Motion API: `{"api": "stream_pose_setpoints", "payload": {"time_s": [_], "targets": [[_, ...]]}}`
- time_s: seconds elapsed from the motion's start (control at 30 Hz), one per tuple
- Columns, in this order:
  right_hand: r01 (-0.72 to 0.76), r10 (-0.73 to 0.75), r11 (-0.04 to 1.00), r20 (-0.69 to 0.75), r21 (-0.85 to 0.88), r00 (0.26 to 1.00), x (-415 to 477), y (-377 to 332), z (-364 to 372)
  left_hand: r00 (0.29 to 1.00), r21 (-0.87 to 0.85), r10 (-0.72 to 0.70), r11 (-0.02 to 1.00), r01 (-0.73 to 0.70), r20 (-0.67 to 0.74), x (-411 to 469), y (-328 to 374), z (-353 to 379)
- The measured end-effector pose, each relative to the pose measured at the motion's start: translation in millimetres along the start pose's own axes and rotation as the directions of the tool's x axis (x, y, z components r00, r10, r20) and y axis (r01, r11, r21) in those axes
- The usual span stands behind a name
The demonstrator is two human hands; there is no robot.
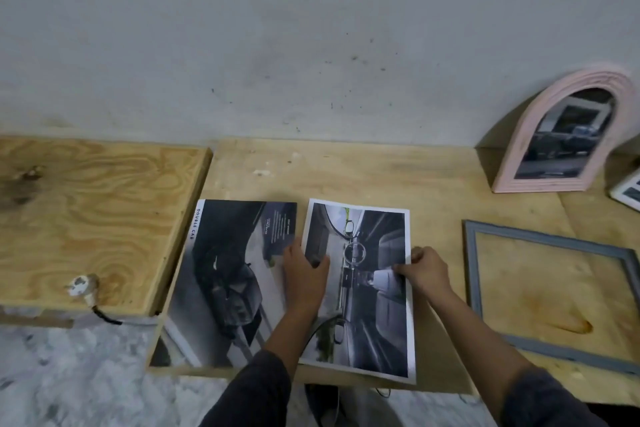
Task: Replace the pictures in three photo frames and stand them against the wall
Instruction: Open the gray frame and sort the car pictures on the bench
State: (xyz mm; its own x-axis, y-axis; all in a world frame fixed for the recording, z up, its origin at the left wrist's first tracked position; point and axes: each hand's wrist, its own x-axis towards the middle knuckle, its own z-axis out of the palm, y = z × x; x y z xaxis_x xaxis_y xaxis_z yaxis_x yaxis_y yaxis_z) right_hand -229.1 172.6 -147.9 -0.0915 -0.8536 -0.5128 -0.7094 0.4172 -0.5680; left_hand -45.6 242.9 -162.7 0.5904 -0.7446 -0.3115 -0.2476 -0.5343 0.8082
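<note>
Both your hands hold the car-interior print [363, 288] on the table [398, 177]: left hand [304, 274] pinching its left edge, right hand [424, 270] its right. Long axis points toward the wall. Beside it, a brochure [225, 281] reads "DOUBLE CAB".

Printed sheet, left [225, 284], lying flat on the plywood table [363, 177]: white capitals "DOUBLE CAB" run along its pale left border, reading sideways in the head view. Same sheet, dark panel at its upper right: a short logo-like word and several lines of small white print, too blurred to read. Printed sheet, right [363, 288]: no legible lettering. Arched pink frame [519, 163] and grey frame [471, 270]: no legible lettering.
</note>
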Motion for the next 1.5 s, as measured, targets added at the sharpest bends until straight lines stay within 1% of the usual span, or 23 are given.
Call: {"api": "stream_pose_setpoints", "payload": {"time_s": [0.13, 0.27, 0.3, 0.37, 0.43, 0.47, 0.57, 0.67, 0.73, 0.77, 0.8, 0.83, 0.87, 0.93, 0.97, 1.03, 1.07, 1.13, 1.2, 1.3, 1.33, 1.4, 1.5], "targets": [[0.028, -0.023, 0.997, -0.079, 0.068, 0.997, 0, 3, -6, 0.999, -0.1, -0.036, 0.994, 0.035, -0.016, 9, 9, -2], [0.076, -0.063, 0.989, -0.103, 0.127, 0.993, 2, 1, -17, 0.998, -0.158, -0.037, 0.986, 0.043, 0.043, 17, 22, -8], [0.104, -0.085, 0.98, -0.11, 0.172, 0.99, 2, 0, -23, 0.996, -0.199, -0.023, 0.979, 0.04, 0.087, 17, 31, -12], [0.146, -0.102, 0.933, -0.147, 0.33, 0.984, 2, -5, -38, 0.967, -0.328, 0.022, 0.943, 0.065, 0.256, 13, 56, -20], [0.17, -0.079, 0.844, -0.196, 0.509, 0.977, 2, -13, -61, 0.901, -0.423, 0.076, 0.898, 0.125, 0.427, 4, 90, -24], [0.18, -0.062, 0.804, -0.221, 0.567, 0.973, 2, -16, -74, 0.87, -0.418, 0.105, 0.9, 0.123, 0.482, -2, 110, -23], [0.234, -0.079, 0.689, -0.25, 0.686, 0.965, 5, -23, -119, 0.76, -0.406, 0.298, 0.912, -0.05, 0.577, -32, 178, -10], [0.198, -0.121, 0.639, -0.158, 0.743, 0.98, 1, -25, -178, 0.578, -0.464, 0.554, 0.829, -0.312, 0.6, -84, 243, 16], [0.185, -0.207, 0.495, -0.091, 0.849, 0.974, -4, -12, -230, 0.445, -0.369, 0.677, 0.712, -0.597, 0.585, -116, 271, 47], [0.145, -0.278, 0.406, -0.029, 0.902, 0.96, -3, 1, -257, 0.381, -0.268, 0.705, 0.624, -0.734, 0.598, -130, 280, 65], [0.103, -0.371, 0.281, 0.009, 0.954, 0.929, -5, 19, -282, 0.351, -0.147, 0.69, 0.553, -0.82, 0.633, -142, 281, 84], [0.047, -0.451, 0.182, 0.041, 0.982, 0.892, -8, 36, -305, 0.366, 0.004, 0.651, 0.488, -0.873, 0.665, -153, 278, 105], [-0.011, -0.491, 0.172, 0.095, 0.985, 0.866, -11, 51, -326, 0.391, 0.158, 0.649, 0.388, -0.908, 0.652, -165, 271, 126], [0.009, -0.31, 0.384, 0.119, 0.923, 0.943, -3, 92, -352, 0.356, 0.337, 0.686, 0.169, -0.926, 0.635, -185, 250, 170], [0.017, -0.218, 0.518, 0.113, 0.855, 0.969, 3, 114, -355, 0.353, 0.349, 0.616, 0.132, -0.928, 0.704, -191, 236, 191], [-0.019, -0.13, 0.763, 0.183, 0.646, 0.974, 22, 158, -349, 0.39, 0.338, 0.389, 0.198, -0.92, 0.834, -198, 203, 230], [-0.013, -0.087, 0.865, 0.176, 0.502, 0.98, 33, 178, -339, 0.4, 0.342, 0.308, 0.224, -0.912, 0.863, -200, 186, 244], [0.009, -0.045, 0.96, 0.123, 0.28, 0.991, 46, 210, -317, 0.441, 0.4, 0.151, 0.241, -0.884, 0.885, -203, 157, 265], [0.07, -0.084, 0.985, 0.08, 0.156, 0.993, 50, 227, -301, 0.501, 0.473, 0.011, 0.311, -0.824, 0.865, -201, 138, 276], [0.222, -0.217, 0.974, -0.131, 0.032, 0.967, 55, 247, -290, 0.65, 0.581, -0.008, 0.457, -0.673, 0.76, -193, 124, 284], [0.277, -0.29, 0.956, -0.189, -0.095, 0.938, 58, 251, -289, 0.7, 0.62, 0.006, 0.461, -0.635, 0.714, -190, 121, 285], [0.353, -0.429, 0.87, -0.175, -0.344, 0.886, 60, 257, -285, 0.761, 0.693, 0.007, 0.407, -0.595, 0.649, -187, 113, 287], [0.427, -0.528, 0.786, -0.127, -0.447, 0.839, 60, 261, -274, 0.786, 0.724, -0.018, 0.402, -0.56, 0.618, -190, 108, 290]]}}
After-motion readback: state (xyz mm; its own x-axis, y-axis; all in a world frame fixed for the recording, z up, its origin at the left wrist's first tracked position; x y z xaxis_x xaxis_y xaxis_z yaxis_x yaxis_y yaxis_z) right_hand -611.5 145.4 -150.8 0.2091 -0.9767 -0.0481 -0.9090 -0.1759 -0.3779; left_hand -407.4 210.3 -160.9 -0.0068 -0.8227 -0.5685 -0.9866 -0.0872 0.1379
